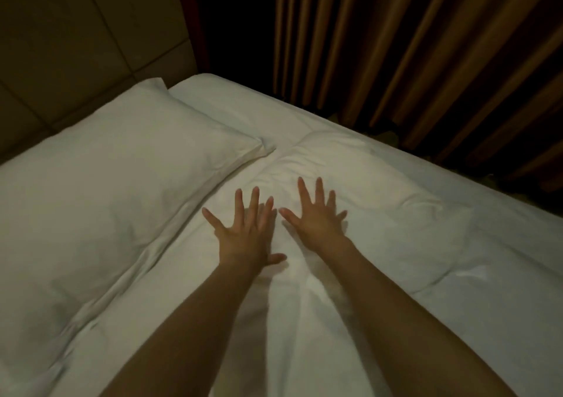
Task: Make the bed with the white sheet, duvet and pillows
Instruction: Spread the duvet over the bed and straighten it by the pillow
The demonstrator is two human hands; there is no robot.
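Left hand: the left hand (pixel 248 232) lies at the centre of the frame, palm down, its fingers (pixel 253 201) straight and fanned wide, thumb stuck out toward lower right; it holds nothing.
Right hand: the right hand (pixel 316 218) sits just beside it, to the right and slightly higher in the frame, fingers likewise spread and straight, nothing gripped.
Contact: both palms seem to press flat on the duvet (pixel 350 214), though the dim light makes it hard to say how firmly (dark shadows lie right under the fingers).
Hands together or apart: apart, side by side, a narrow strip of white cloth between the left fingers and the right thumb.
Forearms: both bare, running in from the bottom edge of the frame and covering part of the bedding below.
Duvet: white, puffy and creased, across the centre and right of the frame, its top edge folded at centre right.
Pillow: a white pillow (pixel 115 165) fills the left of the frame, its corner near the duvet's top edge.
Sheet: the white sheet (pixel 231 104) shows bare at upper centre, beyond the pillow.
Headboard: padded panels (pixel 76 31), upper left.
Curtain: brown pleated curtain (pixel 426 46), upper right, hanging past the bed's far edge.
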